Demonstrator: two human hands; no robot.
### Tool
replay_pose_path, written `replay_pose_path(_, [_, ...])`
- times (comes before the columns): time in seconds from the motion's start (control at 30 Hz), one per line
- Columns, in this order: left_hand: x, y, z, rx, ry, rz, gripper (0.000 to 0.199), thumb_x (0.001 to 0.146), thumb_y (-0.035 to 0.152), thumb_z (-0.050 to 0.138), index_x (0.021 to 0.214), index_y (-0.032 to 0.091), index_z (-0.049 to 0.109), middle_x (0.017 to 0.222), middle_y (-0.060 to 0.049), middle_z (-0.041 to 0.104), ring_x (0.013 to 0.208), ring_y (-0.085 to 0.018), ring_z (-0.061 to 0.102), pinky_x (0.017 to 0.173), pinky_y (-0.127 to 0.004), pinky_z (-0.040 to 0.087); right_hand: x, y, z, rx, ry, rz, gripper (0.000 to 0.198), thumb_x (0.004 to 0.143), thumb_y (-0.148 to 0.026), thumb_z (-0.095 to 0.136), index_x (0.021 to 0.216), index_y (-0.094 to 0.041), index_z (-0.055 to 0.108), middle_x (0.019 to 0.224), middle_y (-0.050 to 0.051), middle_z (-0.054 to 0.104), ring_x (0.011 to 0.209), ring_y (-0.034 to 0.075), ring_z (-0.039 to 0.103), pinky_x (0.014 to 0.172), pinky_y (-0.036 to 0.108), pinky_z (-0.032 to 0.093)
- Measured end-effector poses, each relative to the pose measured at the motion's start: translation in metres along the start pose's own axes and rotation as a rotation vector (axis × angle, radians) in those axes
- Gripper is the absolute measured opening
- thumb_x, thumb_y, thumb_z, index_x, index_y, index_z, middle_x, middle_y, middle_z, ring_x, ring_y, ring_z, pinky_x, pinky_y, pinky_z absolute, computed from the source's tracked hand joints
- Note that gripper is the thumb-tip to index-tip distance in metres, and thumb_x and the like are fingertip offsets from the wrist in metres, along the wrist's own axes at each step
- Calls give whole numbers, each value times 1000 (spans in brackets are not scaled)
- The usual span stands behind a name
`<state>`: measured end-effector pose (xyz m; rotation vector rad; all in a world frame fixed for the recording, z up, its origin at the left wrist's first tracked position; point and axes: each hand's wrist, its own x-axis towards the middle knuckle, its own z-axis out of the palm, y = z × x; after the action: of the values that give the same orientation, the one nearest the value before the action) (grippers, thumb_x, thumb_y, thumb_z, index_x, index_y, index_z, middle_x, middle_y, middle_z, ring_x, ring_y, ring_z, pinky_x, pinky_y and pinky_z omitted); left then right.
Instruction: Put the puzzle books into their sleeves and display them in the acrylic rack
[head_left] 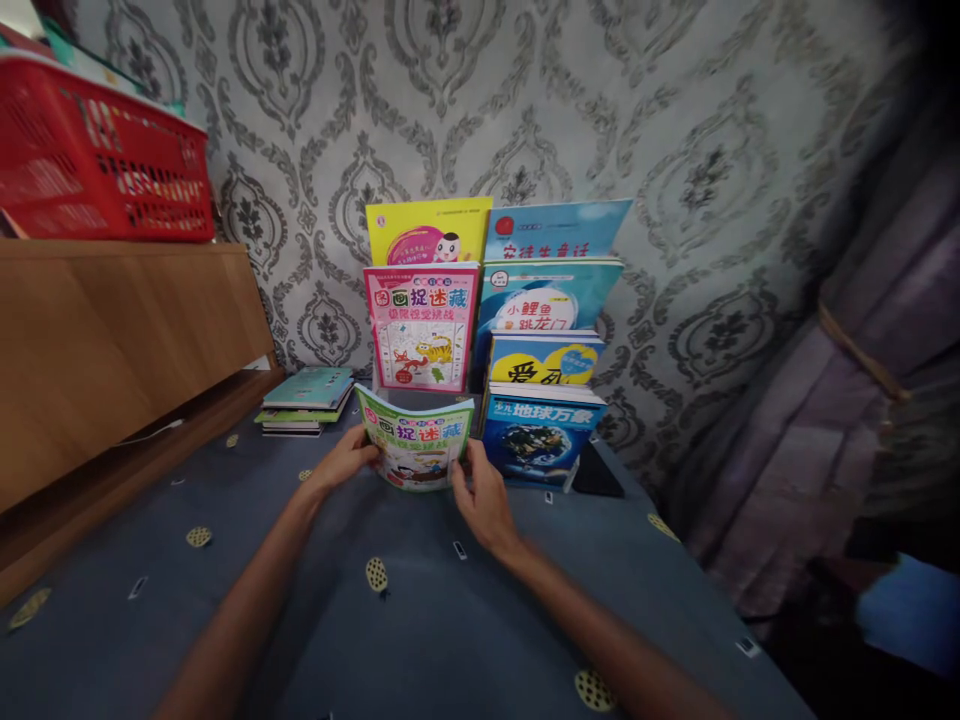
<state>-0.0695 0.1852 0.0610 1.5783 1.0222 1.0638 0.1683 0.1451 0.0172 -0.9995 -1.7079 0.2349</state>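
A thin picture book with a green-edged cover (418, 460) is held between both hands, bowed slightly along its top edge. My left hand (346, 457) grips its left side, and my right hand (484, 495) grips the right side. Directly behind it stands a pink picture book (424, 335) of similar design, with a yellow book (431, 228) above. To the right, a blue book with a globe on it (536, 440) stands in front of several more, including a yellow-and-blue book (544, 362) and a light blue book (551, 297).
A small pile of books (307, 393) lies at the left, beside a wooden headboard (135, 330) with a red basket (142, 160) on top. A dark flat object (600, 472) lies right of the standing books. Grey patterned wallpaper rises behind; a tied curtain (817, 420) hangs at right.
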Motion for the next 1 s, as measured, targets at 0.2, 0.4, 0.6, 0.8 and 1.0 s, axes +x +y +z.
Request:
replay_pose_path(0.2, [9, 6, -9, -15, 22, -3, 38, 59, 24, 64, 96, 17, 69, 101, -7, 74, 89, -23, 66, 68, -28, 52, 12, 5, 8, 36, 48, 18, 22, 101, -29, 41, 117, -22, 54, 104, 10, 72, 95, 24, 70, 85, 38, 56])
replay_pose_path(0.4, [16, 21, -20, 33, -140, -24, 33, 64, 26, 74, 97, 19, 74, 104, -6, 77, 87, -20, 68, 68, -25, 54, 12, 10, 4, 30, 26, 21, 27, 99, -34, 47, 122, -21, 53, 107, 12, 73, 96, 26, 70, 86, 39, 57])
replay_pose_path(0.6, [21, 42, -28, 63, -167, 73, 32, 62, 22, 82, 94, 20, 77, 96, -6, 80, 80, -21, 69, 62, -24, 54, 17, 3, -2, 8, 21, 47, 18, 99, -33, 46, 111, -23, 55, 98, 9, 73, 87, 25, 71, 77, 35, 56])
replay_pose_path(0.8, [15, 54, -41, 191, -92, 23, 26, 62, 22, 84, 87, 20, 76, 80, -2, 76, 64, -18, 63, 47, -20, 42, 22, -13, -10, 9, 10, 29, 15, 100, -33, 45, 105, -24, 56, 94, 7, 73, 82, 24, 70, 75, 33, 53])
replay_pose_path(1.0, [14, 71, -35, 126, -19, 149, 22, 63, 11, 80, 83, 19, 74, 72, -2, 70, 85, -24, 64, 65, -24, 47, 34, -20, -12, 1, 41, -7, 14, 100, -34, 45, 104, -24, 54, 94, 8, 72, 83, 24, 69, 74, 33, 52])
